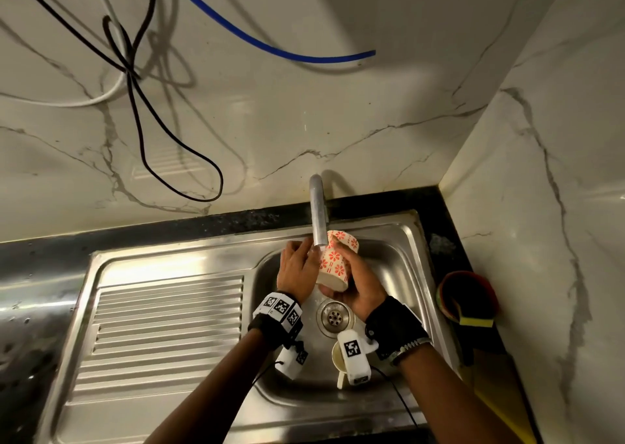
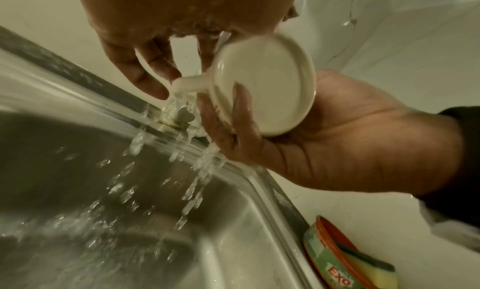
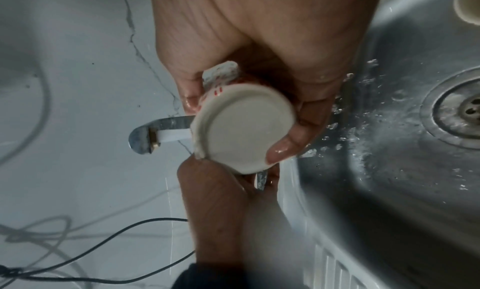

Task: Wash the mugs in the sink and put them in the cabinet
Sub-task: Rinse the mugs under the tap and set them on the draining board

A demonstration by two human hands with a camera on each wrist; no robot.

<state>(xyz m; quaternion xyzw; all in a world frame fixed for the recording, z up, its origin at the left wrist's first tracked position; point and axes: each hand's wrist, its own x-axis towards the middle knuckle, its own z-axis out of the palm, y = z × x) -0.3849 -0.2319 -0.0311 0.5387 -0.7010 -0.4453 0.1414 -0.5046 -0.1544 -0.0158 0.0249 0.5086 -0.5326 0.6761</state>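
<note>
Head only: second mug point(image 1: 339, 359) by drain.
Wrists only: mug point(image 2: 265, 84) base.
Mug: cream, red flowers.
Right hand point(image 1: 355, 283): grips mug.
Left hand point(image 1: 297, 267): fingers straight, touching mug.

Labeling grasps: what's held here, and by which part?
Right hand grips the flowered mug round its body, fingertip on the base. Left hand touches its side.

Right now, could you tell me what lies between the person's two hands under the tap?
The floral mug, in the head view: the right hand grips it, the left hand touches its other side.
</note>
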